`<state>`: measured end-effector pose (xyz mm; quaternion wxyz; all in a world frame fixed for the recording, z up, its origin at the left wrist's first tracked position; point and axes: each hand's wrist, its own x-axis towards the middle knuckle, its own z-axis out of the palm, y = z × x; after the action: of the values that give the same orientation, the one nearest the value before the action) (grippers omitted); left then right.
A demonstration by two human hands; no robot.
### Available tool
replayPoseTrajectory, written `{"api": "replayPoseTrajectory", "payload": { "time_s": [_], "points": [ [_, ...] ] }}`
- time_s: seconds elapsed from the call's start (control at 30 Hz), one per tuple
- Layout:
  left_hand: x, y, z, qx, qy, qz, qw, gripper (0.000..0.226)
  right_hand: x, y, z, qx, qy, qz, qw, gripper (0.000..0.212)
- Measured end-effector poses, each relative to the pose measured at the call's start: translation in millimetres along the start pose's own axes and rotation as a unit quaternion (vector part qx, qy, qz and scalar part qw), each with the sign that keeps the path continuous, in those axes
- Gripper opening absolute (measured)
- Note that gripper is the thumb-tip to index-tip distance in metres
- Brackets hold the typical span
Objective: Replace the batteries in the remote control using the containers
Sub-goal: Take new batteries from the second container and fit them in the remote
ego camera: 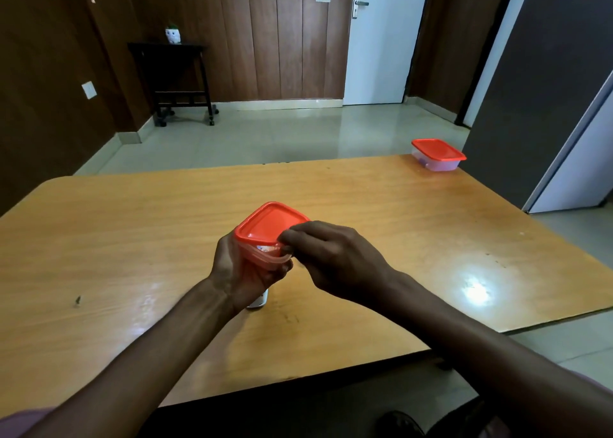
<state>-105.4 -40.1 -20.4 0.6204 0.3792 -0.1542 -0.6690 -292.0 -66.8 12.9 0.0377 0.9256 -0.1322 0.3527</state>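
My left hand [237, 271] holds a small clear container [265, 257] from below, lifted above the wooden table [132, 238]. Its red lid [270, 223] is raised at the near corner, where the fingertips of my right hand [331, 255] pinch the rim. Something white with print shows through the gap under the lid. The white end of the remote control [258, 301] pokes out on the table beneath my left wrist; the rest of it is hidden. A second clear container with a red lid [438, 155] stands closed at the table's far right corner.
A grey and white refrigerator [547, 105] stands just past the table's right edge. Across the tiled floor are a dark side table [179, 79] with a small white pot and a white door [381, 39].
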Motion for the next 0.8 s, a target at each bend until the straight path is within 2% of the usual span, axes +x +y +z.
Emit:
{"api": "replayPoseTrajectory", "payload": {
  "time_s": [0.17,0.27,0.33,0.47,0.5,0.6,0.63,0.8],
  "points": [
    [-1.1,2.5,-0.1,0.026,-0.025,0.001,0.999,0.041,-4.3,3.2,9.5,0.020,0.065,0.034,0.997,0.021],
    [-8.3,0.8,3.2,0.070,-0.069,0.005,0.995,0.026,4.5,24.0,2.7,0.068,0.182,0.148,0.970,0.021],
    [-10.4,-3.6,6.5,0.054,-0.061,-0.003,0.997,0.023,9.2,43.7,-7.7,0.118,0.216,0.225,0.943,0.021],
    [-7.0,-9.2,11.4,0.035,0.006,-0.002,0.999,0.035,2.6,70.0,-6.4,0.151,0.189,0.358,0.902,0.030],
    [-7.0,-9.3,12.9,0.043,0.007,0.004,0.999,0.038,0.0,74.6,-1.1,0.174,0.188,0.417,0.872,0.027],
    [-7.9,-10.3,17.5,0.071,0.001,0.025,0.997,0.046,-5.5,85.2,15.5,0.282,0.199,0.586,0.733,0.024],
    [-8.5,-11.3,18.6,0.082,0.000,0.027,0.996,0.046,-8.0,89.3,20.5,0.291,0.188,0.614,0.709,0.026],
    [-11.8,-15.4,16.3,0.115,0.007,0.011,0.993,0.053,-18.3,95.2,35.0,0.243,0.012,0.677,0.694,0.020]
  ]
}}
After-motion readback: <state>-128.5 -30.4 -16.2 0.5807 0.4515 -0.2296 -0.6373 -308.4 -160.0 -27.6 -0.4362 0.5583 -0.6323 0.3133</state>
